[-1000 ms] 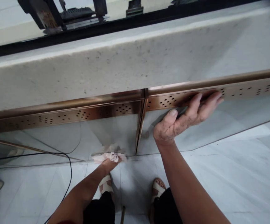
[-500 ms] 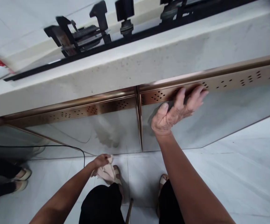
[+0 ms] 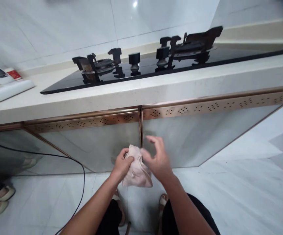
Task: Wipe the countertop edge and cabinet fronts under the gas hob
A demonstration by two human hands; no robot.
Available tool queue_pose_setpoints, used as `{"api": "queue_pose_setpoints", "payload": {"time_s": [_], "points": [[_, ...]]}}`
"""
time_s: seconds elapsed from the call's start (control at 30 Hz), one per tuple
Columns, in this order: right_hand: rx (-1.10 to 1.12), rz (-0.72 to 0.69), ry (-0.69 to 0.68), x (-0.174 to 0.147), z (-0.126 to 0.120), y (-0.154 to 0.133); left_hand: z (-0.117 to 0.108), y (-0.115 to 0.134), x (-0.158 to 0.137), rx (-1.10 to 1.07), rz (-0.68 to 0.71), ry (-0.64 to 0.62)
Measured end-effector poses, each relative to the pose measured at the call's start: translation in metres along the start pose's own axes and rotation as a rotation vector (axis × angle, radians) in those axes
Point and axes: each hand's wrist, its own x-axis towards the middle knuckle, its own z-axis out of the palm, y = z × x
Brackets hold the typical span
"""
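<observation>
A pale pink cloth [image 3: 138, 173] hangs in folds in front of the cabinet doors, pinched at its left side by my left hand [image 3: 122, 164]. At the cloth's right edge is my right hand [image 3: 158, 158], its thumb and fingers curved apart with a gap between them; whether the thumb touches the cloth I cannot tell. Behind both hands stand the glossy grey cabinet doors [image 3: 180, 140], topped by a copper-coloured strip [image 3: 197, 108] with small holes.
Above is a pale countertop [image 3: 94, 101] with a black gas hob [image 3: 146, 70]. A white device [image 3: 9, 91] sits at its left end. A black cable [image 3: 83, 182] crosses the lower left. My feet stand on the tiled floor [image 3: 229, 192]; another person's shoes [image 3: 1, 202] show at far left.
My right hand has left the copper strip and come down beside the cloth. My left hand has lifted the cloth up and to the right. The view has tilted up, showing more hob.
</observation>
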Motion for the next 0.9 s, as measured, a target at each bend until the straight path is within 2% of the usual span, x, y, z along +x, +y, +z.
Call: {"api": "queue_pose_setpoints", "payload": {"time_s": [0.07, 0.17, 0.27, 0.37, 0.47, 0.57, 0.63, 0.7, 0.8, 0.9], "points": [[-0.054, 0.047, -0.269, -0.014, 0.002, -0.003, 0.011, 0.003, -0.003, -0.05, -0.001, 0.042], [-0.041, 0.152, -0.535, -0.021, -0.009, -0.002, 0.022, 0.011, -0.01, -0.079, -0.003, 0.044], [0.043, 0.222, -0.637, -0.014, -0.032, 0.0, 0.026, 0.021, -0.016, -0.091, 0.039, -0.055], [0.119, 0.313, -0.637, -0.003, -0.054, 0.003, 0.028, 0.021, -0.021, -0.176, 0.052, -0.301], [0.261, 0.384, -0.585, 0.004, -0.066, 0.006, 0.034, 0.016, -0.025, -0.311, 0.033, -0.534], [0.398, 0.428, -0.533, 0.006, -0.071, 0.009, 0.043, 0.016, -0.028, -0.37, -0.005, -0.605], [0.458, 0.473, -0.505, 0.007, -0.074, 0.012, 0.047, 0.02, -0.028, -0.403, -0.017, -0.544], [0.453, 0.508, -0.401, 0.009, -0.079, 0.019, 0.051, 0.026, -0.026, -0.437, -0.025, -0.435], [0.328, 0.497, -0.114, 0.012, -0.09, 0.036, 0.059, 0.03, -0.025, -0.474, -0.018, -0.302], [0.064, 0.469, 0.183, 0.01, -0.096, 0.052, 0.072, 0.028, -0.024, -0.49, 0.011, -0.23]]}}
